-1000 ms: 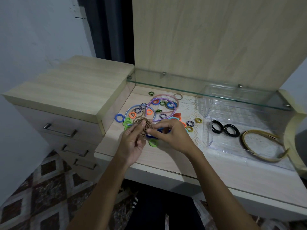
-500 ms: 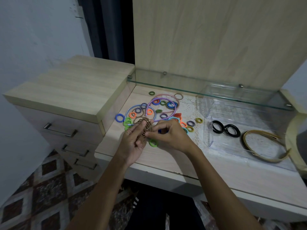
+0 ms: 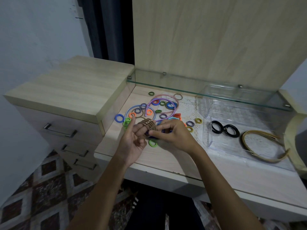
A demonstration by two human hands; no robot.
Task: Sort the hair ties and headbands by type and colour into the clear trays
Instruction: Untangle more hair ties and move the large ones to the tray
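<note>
Several brown hair ties (image 3: 148,124) sit stacked round the curled middle fingers of my left hand (image 3: 132,143), which is palm up with the index finger straight. My right hand (image 3: 174,135) pinches the near edge of that stack. Behind both hands lies a pile of coloured hair ties (image 3: 156,110) with a purple headband (image 3: 150,103), a pink headband (image 3: 176,100) and a blue headband (image 3: 128,110). A green tie (image 3: 152,143) lies just below my hands. The clear tray (image 3: 209,143) at the right holds two black ties (image 3: 225,129) and a tan headband (image 3: 245,146).
A second clear tray (image 3: 232,92) stands at the back right under a glass shelf (image 3: 182,89). A raised drawer unit (image 3: 66,90) borders the tabletop on the left. A tall wooden panel closes the back.
My left hand has lifted off the pile and turned palm up, with the brown ties now stacked over its fingers. My right hand stayed beside it, pinching the stack.
</note>
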